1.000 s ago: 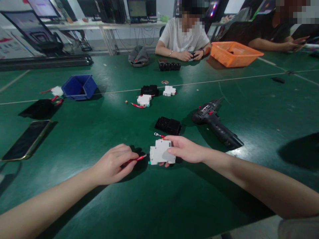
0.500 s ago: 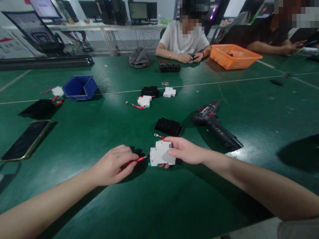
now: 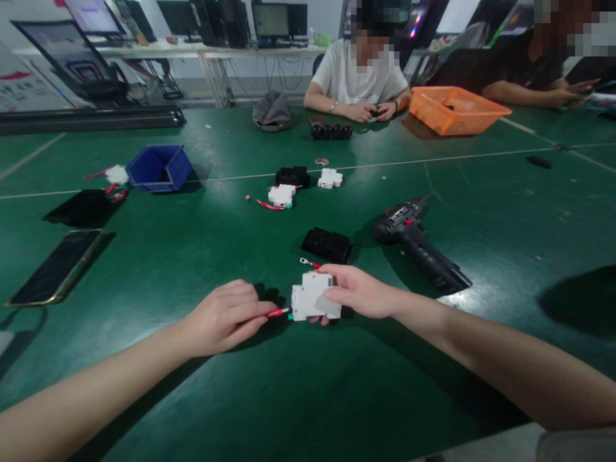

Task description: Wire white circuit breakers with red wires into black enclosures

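Observation:
My right hand [image 3: 353,292] grips a white circuit breaker [image 3: 310,298] from its right side, thumb on the broad face and fingers underneath. A second red wire [image 3: 310,262] with a ring lug sticks out beyond the breaker's far side. Pinched in my left hand [image 3: 235,314] is a short red wire [image 3: 277,312], its bare metal tip pointing right, close to the breaker's lower left corner by a green part. Whether the tip touches the breaker I cannot tell. Just beyond the breaker lies a black plastic block [image 3: 327,244].
An electric screwdriver [image 3: 414,237] lies to the right. Further off are another breaker with a red wire [image 3: 282,196], a white breaker [image 3: 330,178], a blue bin [image 3: 158,168] and an orange basket [image 3: 457,119]. A phone [image 3: 58,266] lies left. Two people sit across the green table [image 3: 231,410].
My left hand has moved slightly right, bringing the wire's tip nearer the breaker's lower left corner. My right hand keeps its hold, and the whole view has shifted a little.

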### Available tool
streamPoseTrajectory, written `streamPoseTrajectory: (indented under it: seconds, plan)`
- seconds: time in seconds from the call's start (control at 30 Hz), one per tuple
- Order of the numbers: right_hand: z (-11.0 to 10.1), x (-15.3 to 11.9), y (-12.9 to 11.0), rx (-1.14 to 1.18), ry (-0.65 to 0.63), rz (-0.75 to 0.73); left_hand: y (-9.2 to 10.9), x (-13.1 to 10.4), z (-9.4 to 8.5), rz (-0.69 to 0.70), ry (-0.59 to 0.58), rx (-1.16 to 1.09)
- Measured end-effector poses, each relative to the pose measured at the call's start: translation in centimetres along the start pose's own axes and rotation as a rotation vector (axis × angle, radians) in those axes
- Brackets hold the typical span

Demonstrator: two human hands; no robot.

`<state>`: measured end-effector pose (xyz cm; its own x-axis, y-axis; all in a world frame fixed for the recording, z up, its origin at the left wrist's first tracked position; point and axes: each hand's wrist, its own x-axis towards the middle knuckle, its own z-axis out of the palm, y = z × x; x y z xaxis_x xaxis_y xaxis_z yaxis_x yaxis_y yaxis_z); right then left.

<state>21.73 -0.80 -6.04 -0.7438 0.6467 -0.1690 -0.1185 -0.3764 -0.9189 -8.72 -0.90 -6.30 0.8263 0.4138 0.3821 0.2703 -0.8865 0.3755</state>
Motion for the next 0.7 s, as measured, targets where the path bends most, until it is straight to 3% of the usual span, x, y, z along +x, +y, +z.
streamPoseTrajectory:
  seconds: [0.7]
  plan:
    - [0.12,-0.14,-0.31,0.008,0.001,0.027,-0.1,-0.13,0.25,-0.03,-0.008,-0.002]
